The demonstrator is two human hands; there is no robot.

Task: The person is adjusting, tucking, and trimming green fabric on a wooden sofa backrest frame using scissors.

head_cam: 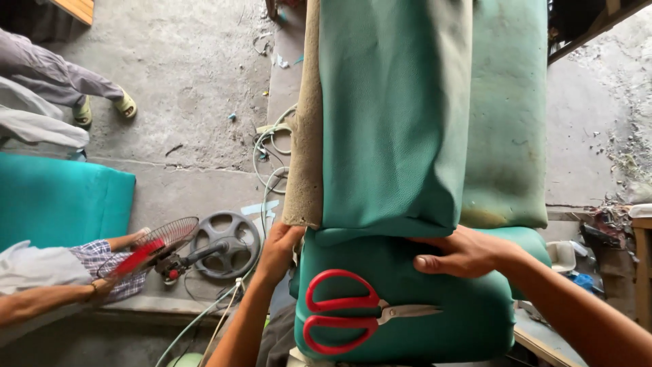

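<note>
A teal leatherette cover [394, 115] with a beige backing strip along its left edge hangs folded over a teal cushion [407, 306]. My left hand [278, 248] grips the lower left corner of the cover, by the beige edge. My right hand [462, 253] presses flat on the cover's folded lower edge, fingers pointing left. Red-handled scissors [346, 311] lie on the cushion just below both hands, blades pointing right. A worn green foam pad [509, 122] lies behind the cover on the right.
A floor fan [159, 248] with a round base [226, 243] stands on the concrete floor at left, cables trailing nearby. Another person's arm [47, 295] reaches in at lower left; someone's sandalled feet [105, 109] are upper left. A teal cushion [61, 200] lies left.
</note>
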